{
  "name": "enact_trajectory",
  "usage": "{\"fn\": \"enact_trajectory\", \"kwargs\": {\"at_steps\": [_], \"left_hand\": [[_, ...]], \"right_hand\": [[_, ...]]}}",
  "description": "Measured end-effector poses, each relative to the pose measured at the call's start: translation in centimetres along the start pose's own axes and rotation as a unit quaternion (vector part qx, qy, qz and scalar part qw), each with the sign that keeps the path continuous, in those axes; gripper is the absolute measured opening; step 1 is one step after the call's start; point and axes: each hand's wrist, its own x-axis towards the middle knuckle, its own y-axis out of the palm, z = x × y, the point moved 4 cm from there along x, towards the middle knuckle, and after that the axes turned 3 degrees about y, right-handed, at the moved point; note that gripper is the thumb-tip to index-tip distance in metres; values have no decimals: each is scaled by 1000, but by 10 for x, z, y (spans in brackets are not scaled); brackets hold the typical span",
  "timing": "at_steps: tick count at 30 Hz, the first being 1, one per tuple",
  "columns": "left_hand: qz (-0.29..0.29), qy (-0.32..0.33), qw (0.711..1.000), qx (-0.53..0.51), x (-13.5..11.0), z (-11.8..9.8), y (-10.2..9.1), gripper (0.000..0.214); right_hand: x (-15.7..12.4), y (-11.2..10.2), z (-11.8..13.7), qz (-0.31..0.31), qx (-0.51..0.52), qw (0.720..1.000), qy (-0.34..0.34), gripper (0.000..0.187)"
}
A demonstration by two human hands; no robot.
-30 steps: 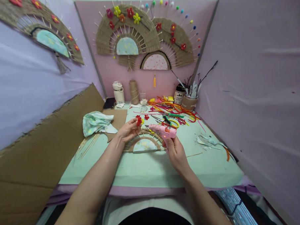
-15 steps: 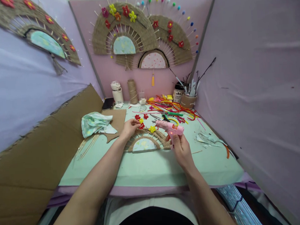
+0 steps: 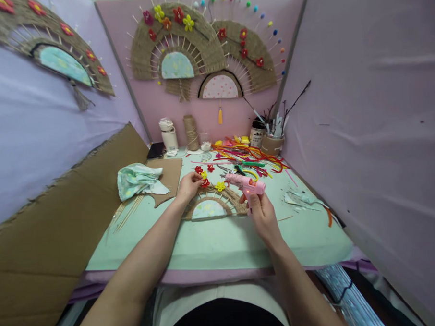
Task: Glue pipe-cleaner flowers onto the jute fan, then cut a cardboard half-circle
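Observation:
A small jute fan [image 3: 212, 205] with a pale fabric centre lies on the mint-green table [image 3: 221, 239] in front of me. My left hand [image 3: 188, 185] rests on its upper left edge, fingers pinched on a red pipe-cleaner flower [image 3: 205, 183]. A yellow flower [image 3: 220, 186] sits on the fan beside it. My right hand [image 3: 262, 215] grips a pink glue gun [image 3: 245, 184], held just right of the fan with its nozzle pointing left.
Loose red and yellow flowers [image 3: 203, 170], scissors [image 3: 228, 170] and a heap of coloured pipe cleaners [image 3: 253, 156] lie behind the fan. A folded cloth [image 3: 139, 180], skewers [image 3: 128, 210] and cardboard [image 3: 167, 177] sit left. Twine spool [image 3: 191, 132] and tool cups [image 3: 272, 142] stand at the back.
My left hand lowered the red flower onto the fan's upper left edge. My right hand drew the glue gun to the right, away from the flower, uncovering the yellow flower.

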Motion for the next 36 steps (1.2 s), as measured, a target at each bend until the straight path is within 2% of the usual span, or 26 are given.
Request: {"fn": "enact_trajectory", "kwargs": {"at_steps": [7, 15, 22, 31, 36], "left_hand": [[-1, 4, 1000, 27, -1, 4, 1, 12], [-30, 14, 998, 44, 0, -9, -6, 12], [-19, -15, 996, 87, -3, -14, -9, 16], [-25, 18, 990, 139, -6, -10, -8, 14], [-6, 17, 984, 179, -5, -6, -5, 13]], "right_hand": [[1, 0, 1, -2, 8, 1000, -5, 44], [1, -2, -2, -2, 18, 1000, -3, 41], [2, -2, -1, -1, 22, 1000, 4, 44], [1, -1, -1, 1, 12, 1000, 0, 44], [1, -1, -2, 0, 10, 1000, 3, 44]]}}
